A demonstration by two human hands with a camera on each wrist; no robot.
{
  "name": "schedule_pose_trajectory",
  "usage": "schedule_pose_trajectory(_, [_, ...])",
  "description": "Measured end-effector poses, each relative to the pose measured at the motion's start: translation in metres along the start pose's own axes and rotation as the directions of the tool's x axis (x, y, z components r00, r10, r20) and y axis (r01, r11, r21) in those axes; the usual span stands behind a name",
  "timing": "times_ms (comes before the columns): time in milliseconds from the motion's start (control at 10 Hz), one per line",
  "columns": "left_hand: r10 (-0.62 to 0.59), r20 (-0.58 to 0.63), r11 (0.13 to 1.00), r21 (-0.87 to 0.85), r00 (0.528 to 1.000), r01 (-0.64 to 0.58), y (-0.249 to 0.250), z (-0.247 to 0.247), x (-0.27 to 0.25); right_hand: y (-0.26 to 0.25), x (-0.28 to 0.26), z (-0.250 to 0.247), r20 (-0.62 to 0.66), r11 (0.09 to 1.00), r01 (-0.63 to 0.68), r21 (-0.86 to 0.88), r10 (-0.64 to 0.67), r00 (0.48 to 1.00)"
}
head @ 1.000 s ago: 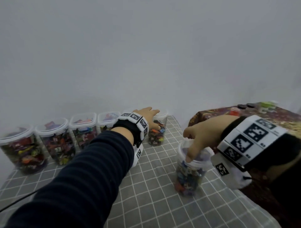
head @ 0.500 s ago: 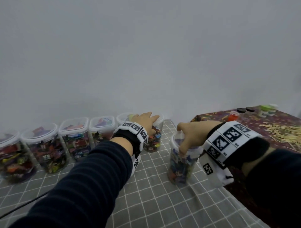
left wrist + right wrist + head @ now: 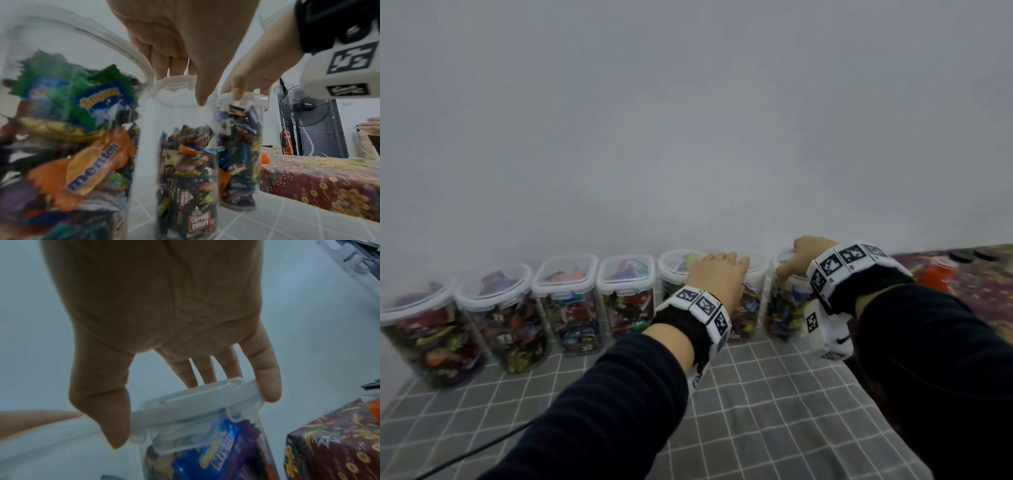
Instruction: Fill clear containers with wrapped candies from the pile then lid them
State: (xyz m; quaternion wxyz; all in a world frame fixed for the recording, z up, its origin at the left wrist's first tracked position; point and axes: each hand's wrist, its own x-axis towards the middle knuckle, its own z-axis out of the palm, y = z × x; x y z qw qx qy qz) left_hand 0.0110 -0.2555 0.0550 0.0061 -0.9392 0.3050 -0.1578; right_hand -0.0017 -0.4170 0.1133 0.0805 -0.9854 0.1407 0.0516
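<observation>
A grey cloth with a white grid (image 3: 774, 404) covers the surface, which runs up to a plain pale wall (image 3: 688, 120); to the right stands a second surface under a dark red patterned cloth (image 3: 320, 183) strewn with thin pale sticks (image 3: 337, 160), with a small orange bottle (image 3: 936, 274) near its edge. The left wrist view shows, further back, a black standing fan (image 3: 304, 105) with small lettering on its hub too fine to read, a red fire extinguisher (image 3: 286, 142) and a dark door (image 3: 327, 129). Seven clear lidded containers of wrapped candies stand in a row along the wall. The left hand (image 3: 717, 279) rests on the lid of the sixth container (image 3: 185, 155), fingers fairly straight and thumb pointing down its front, so its grip is apart rather than clamped. The right hand (image 3: 164, 331) holds the lid of the end container (image 3: 240, 152), thumb on the near rim and fingers curled over the far rim, its grip clamped on that lid; this container stands at the right end of the row, just beside the sixth. Readable wrappers: an orange one marked "mentos" (image 3: 92, 167) and a blue one whose yellow lettering is blurred (image 3: 100, 97) in the fifth container (image 3: 61, 129), and a dark packet marked "COPPER CANDY" (image 3: 200, 221) low in the sixth.
</observation>
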Motion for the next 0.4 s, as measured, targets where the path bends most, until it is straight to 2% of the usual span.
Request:
schedule_pose_trajectory(200, [0.019,-0.009,1.000,-0.019,1.000,-0.019,-0.003,0.005,0.000,-0.001,0.018,0.006,-0.032,0.999,-0.034,0.040,0.035,0.999])
schedule_pose_trajectory(300, [0.022,-0.013,1.000,-0.012,1.000,-0.022,-0.005,0.009,0.000,-0.001,0.019,0.009,-0.003,1.000,-0.018,0.010,0.018,1.000])
schedule_pose_trajectory(400, [0.025,0.014,0.998,-0.065,1.000,-0.024,-0.007,-0.001,-0.009,0.006,0.012,0.010,-0.033,0.999,-0.020,0.048,0.021,0.999])
